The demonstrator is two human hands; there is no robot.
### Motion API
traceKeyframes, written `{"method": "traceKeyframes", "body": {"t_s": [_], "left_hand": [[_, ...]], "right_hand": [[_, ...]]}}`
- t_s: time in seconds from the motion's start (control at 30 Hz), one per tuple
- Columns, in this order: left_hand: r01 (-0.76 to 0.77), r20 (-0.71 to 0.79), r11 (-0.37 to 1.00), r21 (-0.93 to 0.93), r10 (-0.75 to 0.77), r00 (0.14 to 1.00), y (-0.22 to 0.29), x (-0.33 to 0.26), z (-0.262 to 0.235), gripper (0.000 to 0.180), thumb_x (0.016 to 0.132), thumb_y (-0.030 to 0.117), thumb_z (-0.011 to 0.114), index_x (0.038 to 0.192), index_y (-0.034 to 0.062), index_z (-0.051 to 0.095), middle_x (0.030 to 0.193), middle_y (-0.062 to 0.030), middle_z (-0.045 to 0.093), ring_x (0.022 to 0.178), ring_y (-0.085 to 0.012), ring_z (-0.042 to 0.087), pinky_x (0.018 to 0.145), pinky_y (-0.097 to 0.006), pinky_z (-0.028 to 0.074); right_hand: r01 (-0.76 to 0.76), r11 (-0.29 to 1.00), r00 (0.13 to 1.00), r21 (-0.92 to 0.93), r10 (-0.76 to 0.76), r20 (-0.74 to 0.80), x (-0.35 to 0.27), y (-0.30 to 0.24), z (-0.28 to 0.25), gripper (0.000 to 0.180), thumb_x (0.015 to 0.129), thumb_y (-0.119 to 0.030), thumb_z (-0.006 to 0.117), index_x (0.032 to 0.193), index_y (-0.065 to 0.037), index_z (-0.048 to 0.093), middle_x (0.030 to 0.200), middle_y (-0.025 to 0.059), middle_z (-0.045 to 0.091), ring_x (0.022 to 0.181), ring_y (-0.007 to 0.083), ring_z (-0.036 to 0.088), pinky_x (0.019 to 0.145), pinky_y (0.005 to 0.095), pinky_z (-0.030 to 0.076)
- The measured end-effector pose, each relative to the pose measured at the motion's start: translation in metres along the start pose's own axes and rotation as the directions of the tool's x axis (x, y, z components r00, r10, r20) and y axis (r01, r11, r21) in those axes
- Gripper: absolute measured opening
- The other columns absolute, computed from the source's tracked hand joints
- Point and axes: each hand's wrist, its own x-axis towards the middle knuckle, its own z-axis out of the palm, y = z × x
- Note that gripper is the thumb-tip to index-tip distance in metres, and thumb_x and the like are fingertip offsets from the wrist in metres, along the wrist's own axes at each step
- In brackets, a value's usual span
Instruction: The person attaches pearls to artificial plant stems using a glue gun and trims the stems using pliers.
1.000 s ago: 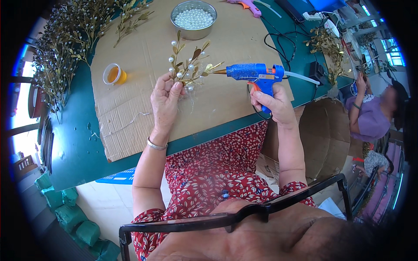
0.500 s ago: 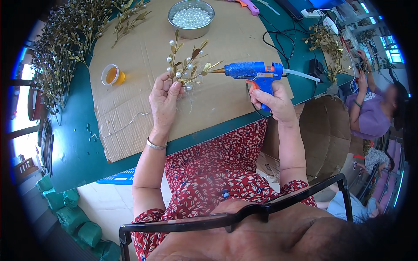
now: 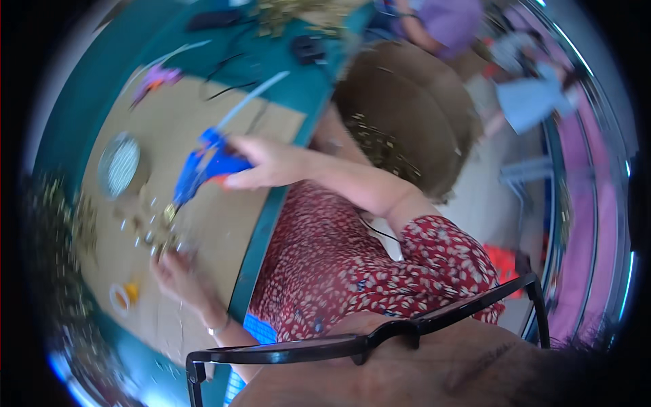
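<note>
In my right hand [image 3: 268,163] is a blue hot glue gun [image 3: 203,169], my fingers wrapped round its grip; a pale glue stick [image 3: 254,100] juts from its back. Its tip points down at a sprig of gold leaves with white pearls [image 3: 154,229], and motion blur hides whether the two touch. My left hand [image 3: 180,277] pinches the sprig near its lower end. Beyond the sprig stands a metal bowl of white pearls [image 3: 119,165]. A small clear cup of amber liquid [image 3: 124,296] sits near my left hand.
A cardboard sheet [image 3: 203,112] covers part of the green table [image 3: 274,51]. Bunches of gold-leaved stems [image 3: 54,271] lie along the left. A purple glue gun [image 3: 154,80] and cables lie farther off. At right stands a large cardboard container [image 3: 420,108] holding gold scraps; other people are beyond.
The whole view has swung round to the right, bringing the cardboard container into the middle and blurring the scene. Both hands keep their hold on the glue gun and the sprig.
</note>
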Motion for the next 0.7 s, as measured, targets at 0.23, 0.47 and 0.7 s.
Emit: {"method": "traceKeyframes", "body": {"t_s": [0.23,0.47,0.7], "left_hand": [[-0.021,-0.108,0.995,0.101,0.032,0.994,0.022,-0.073,0.079,0.026,0.098,0.026,0.046,0.095,0.0003,0.053,0.072,-0.0019,0.047,0.059,-0.0079,0.04,0.052,-0.021,0.033],[-0.129,0.129,0.902,-0.413,0.198,0.972,-0.009,-0.067,0.088,0.031,0.099,0.032,0.045,0.085,0.0044,0.047,0.071,-0.0023,0.045,0.055,-0.0086,0.033,0.048,-0.02,0.026],[-0.222,0.014,0.889,-0.402,0.248,0.969,0.019,-0.075,0.051,0.025,0.098,0.03,0.046,0.088,0.0072,0.049,0.071,-0.0016,0.044,0.056,-0.008,0.033,0.049,-0.019,0.025]], "right_hand": [[0.227,0.968,0.94,-0.104,-0.246,-0.236,-0.096,0.02,-0.098,0.039,0.08,-0.017,0.07,0.114,-0.002,0.059,0.083,0.0047,0.063,0.07,0.0087,0.057,0.061,0.0253,0.047],[-0.022,0.94,0.797,-0.34,-0.189,-0.573,-0.077,0.054,-0.093,0.025,0.071,-0.019,0.07,0.08,0.002,0.06,0.074,0.0204,0.062,0.07,0.0342,0.062,0.065,0.0408,0.047],[-0.062,0.855,0.888,-0.515,-0.188,-0.419,-0.035,0.047,-0.003,0.028,0.071,-0.027,0.065,0.084,-0.002,0.062,0.076,0.021,0.063,0.074,0.0373,0.064,0.066,0.0446,0.05]]}}
